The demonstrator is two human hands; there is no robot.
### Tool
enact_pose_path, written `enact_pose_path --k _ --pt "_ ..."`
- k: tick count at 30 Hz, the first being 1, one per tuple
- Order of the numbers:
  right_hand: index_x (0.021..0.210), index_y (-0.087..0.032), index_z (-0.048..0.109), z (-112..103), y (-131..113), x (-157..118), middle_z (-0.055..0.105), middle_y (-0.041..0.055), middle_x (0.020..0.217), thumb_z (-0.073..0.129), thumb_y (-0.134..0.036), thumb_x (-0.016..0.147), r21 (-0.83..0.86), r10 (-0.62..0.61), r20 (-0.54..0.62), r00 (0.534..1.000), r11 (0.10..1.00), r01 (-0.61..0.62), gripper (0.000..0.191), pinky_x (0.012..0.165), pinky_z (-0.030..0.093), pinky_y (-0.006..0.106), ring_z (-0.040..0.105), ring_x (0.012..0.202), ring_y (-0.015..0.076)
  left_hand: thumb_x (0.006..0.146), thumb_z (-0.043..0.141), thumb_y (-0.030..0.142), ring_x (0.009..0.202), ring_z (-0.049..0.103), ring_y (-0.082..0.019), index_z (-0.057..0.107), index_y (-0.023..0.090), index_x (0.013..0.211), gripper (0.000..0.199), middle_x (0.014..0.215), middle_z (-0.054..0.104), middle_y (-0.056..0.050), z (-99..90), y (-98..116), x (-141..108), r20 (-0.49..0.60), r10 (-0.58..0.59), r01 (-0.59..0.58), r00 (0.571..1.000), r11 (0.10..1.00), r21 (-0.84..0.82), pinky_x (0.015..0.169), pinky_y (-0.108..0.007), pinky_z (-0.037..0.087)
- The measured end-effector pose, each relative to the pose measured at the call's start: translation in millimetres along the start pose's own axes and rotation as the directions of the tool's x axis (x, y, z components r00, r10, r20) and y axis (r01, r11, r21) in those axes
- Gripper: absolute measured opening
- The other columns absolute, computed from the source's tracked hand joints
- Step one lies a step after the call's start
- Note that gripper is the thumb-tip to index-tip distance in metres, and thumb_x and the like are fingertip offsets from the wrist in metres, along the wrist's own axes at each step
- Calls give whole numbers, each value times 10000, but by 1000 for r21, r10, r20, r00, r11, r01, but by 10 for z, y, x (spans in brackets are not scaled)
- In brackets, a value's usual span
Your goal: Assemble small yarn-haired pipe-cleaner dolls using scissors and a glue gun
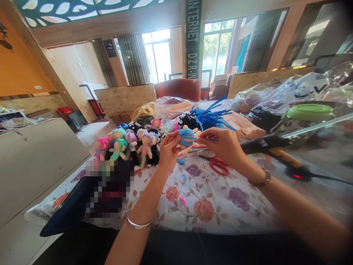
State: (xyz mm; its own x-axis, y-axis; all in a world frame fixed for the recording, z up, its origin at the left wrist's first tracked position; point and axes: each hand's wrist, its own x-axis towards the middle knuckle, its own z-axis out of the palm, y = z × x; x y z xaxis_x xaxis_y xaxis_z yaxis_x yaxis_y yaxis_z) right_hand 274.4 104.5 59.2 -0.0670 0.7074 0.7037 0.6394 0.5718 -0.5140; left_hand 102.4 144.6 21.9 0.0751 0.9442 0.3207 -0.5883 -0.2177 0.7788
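My left hand [169, 149] is closed around a small doll [186, 137] with blue fuzzy hair and pale limbs, held above the table. From the right, my right hand [224, 145] pinches a thin blue strand [211, 139] that reaches the doll's head; it looks like a pipe cleaner. Red-handled scissors [219, 165] lie on the cloth below my right hand. Behind the hands rests a bundle of blue pipe cleaners [212, 116]. Several finished-looking dolls [120, 147] with pink, green and purple hair stand grouped to the left.
A glue gun [275, 147] with a lit red light and a cord is at the right. Beyond it are clear plastic bags and a green lid [310, 111]. A flowered tablecloth [220, 206] covers the table. A dark tray-like object [68, 206], partly blurred out, lies front left.
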Motion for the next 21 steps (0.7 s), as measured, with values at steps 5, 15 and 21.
enact_pose_path --k 5,15,21 --pt "735 -199 713 9 -27 -21 696 29 730 641 -286 772 -14 -16 -45 999 1000 15 119 594 455 250 601 613 140 644 756 245 744 664 -172 642 180 821 221 843 678 -15 -9 -1 6 3 -20 20 1000 1000 3 745 -421 572" --pt "735 -181 689 66 13 -37 686 32 715 636 -301 790 -25 6 -44 999 1000 -7 143 590 445 244 597 611 132 642 748 228 779 670 -187 637 177 829 224 858 697 -31 13 12 -8 9 -43 44 999 999 -29 754 -423 576" --pt "698 -177 690 48 38 -19 669 22 648 670 -371 745 131 103 45 994 985 -108 201 570 444 252 583 584 128 660 734 248 701 654 -146 621 206 895 265 765 681 3 13 30 -7 28 -101 103 994 992 -70 714 -355 578"
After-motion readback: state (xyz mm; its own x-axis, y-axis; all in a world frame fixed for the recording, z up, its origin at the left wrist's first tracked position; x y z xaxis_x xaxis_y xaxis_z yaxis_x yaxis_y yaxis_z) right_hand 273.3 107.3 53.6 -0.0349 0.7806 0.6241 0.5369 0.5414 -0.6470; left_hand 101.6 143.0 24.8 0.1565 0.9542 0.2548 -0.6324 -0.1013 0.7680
